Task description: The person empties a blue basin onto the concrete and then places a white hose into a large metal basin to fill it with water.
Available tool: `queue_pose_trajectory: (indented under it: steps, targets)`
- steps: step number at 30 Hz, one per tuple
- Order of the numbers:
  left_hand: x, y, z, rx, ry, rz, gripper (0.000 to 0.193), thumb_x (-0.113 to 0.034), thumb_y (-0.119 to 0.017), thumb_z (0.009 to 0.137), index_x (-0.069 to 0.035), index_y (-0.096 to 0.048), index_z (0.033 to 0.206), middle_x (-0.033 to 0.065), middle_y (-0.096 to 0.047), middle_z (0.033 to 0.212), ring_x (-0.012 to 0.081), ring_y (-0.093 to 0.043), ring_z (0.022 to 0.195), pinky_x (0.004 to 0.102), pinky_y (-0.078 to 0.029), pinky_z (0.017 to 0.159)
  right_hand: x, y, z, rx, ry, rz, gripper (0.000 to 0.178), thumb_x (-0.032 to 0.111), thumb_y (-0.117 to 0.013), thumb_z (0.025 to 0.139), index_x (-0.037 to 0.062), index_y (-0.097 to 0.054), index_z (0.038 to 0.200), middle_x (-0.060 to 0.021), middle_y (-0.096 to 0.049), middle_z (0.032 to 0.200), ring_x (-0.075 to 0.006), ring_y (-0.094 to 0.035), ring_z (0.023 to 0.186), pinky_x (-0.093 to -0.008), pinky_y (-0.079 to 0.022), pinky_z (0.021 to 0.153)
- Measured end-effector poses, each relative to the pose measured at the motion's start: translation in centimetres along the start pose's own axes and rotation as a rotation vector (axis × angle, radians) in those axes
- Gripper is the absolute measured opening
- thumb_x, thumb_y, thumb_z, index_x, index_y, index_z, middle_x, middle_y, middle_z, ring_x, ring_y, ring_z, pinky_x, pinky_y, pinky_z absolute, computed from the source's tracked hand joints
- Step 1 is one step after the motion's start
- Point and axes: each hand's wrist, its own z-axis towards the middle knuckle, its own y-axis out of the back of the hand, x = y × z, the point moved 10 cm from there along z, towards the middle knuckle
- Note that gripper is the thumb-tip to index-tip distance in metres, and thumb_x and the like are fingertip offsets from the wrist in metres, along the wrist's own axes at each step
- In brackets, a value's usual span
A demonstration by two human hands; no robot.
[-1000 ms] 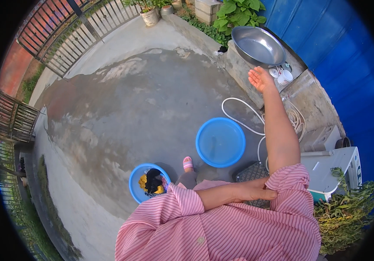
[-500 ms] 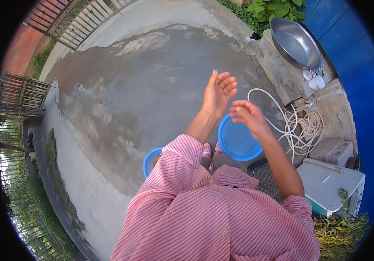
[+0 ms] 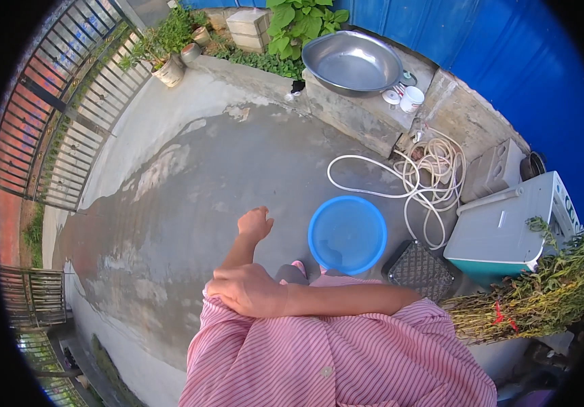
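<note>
My right hand [image 3: 250, 290] reaches across my body, its fingers wrapped round the rolled sleeve [image 3: 214, 308] on my left arm. The sleeve cloth is pink with thin dark stripes. Beyond it, my bare left forearm stretches forward. My left hand [image 3: 256, 224] hangs over the wet concrete with its fingers curled in, the thumb to the right, and nothing visible in it. To the right of that hand, on the ground by my feet, stands a round blue basin [image 3: 349, 199]; whether it holds water I cannot tell. A pink shoe [image 3: 298, 266] shows beside it.
A white hose [image 3: 434, 166] lies coiled at the right. Behind it, a large metal basin [image 3: 353, 62] and a white cup [image 3: 412, 100] rest on a concrete ledge. Nearer are a dark crate-like stand [image 3: 419, 271], a grey-white machine [image 3: 499, 227] and cut plants [image 3: 529, 292].
My right hand has moved left and down onto my left sleeve. The left hand has lowered and its fingers have curled. The view has turned; a second blue basin has gone from sight.
</note>
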Motion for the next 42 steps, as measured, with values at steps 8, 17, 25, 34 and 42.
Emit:
queue_pose_trajectory:
  steps: [8,17,25,34,42]
  targets:
    - [10.0,5.6,11.7,-0.153,0.504,-1.435,0.034,-0.025,-0.046,0.079,-0.003,-0.044,0.105,0.0072,-0.053,0.094,0.0135,-0.052,0.081,0.0292,-0.044,0.063,-4.5,1.6,2.2,-0.208,-0.211,0.355,0.024,0.023,-0.056,0.073,0.002,-0.046,0.08,-0.0065,-0.045,0.065,-0.0159,-0.052,0.054,-0.0274,-0.043,0.047]
    - [9.3,14.9,23.8,-0.117,0.371,-2.172,0.025,-0.027,-0.042,0.081,-0.007,-0.044,0.097,0.0027,-0.052,0.088,0.0155,-0.052,0.077,0.0312,-0.043,0.071,-9.5,-10.0,10.7,0.119,-0.696,1.871,0.064,0.049,-0.053,0.071,-0.0005,-0.039,0.109,-0.0113,-0.049,0.101,-0.0196,-0.055,0.063,-0.0279,-0.047,0.062]
    - [10.2,11.1,28.3,-0.011,0.464,-2.171,0.028,-0.029,-0.042,0.081,-0.007,-0.044,0.098,0.0028,-0.053,0.087,0.0151,-0.053,0.075,0.0312,-0.045,0.068,-19.0,-1.7,10.1,-0.116,-0.736,0.944,0.052,0.044,-0.046,0.077,-0.0012,-0.048,0.105,-0.0112,-0.053,0.095,-0.0195,-0.05,0.086,-0.0319,-0.042,0.073]
    - [2.9,6.7,28.3,0.214,0.325,-1.596,0.031,-0.028,-0.046,0.08,-0.007,-0.044,0.102,0.0048,-0.055,0.09,0.0134,-0.054,0.071,0.0276,-0.044,0.061,-12.8,-3.4,11.7,0.169,-0.559,0.8,0.051,0.045,-0.042,0.08,-0.0014,-0.047,0.101,-0.0124,-0.052,0.095,-0.018,-0.05,0.089,-0.0271,-0.04,0.076]
    - [-4.9,3.9,23.1,0.21,-0.416,0.257,0.034,-0.031,-0.052,0.068,-0.014,-0.054,0.096,0.01,-0.057,0.092,0.0261,-0.053,0.088,0.0349,-0.043,0.076,-14.6,10.8,6.6,-0.7,-0.574,0.221,0.038,0.032,-0.051,0.076,-0.0015,-0.05,0.095,-0.0107,-0.051,0.078,-0.0201,-0.052,0.069,-0.0286,-0.042,0.062]
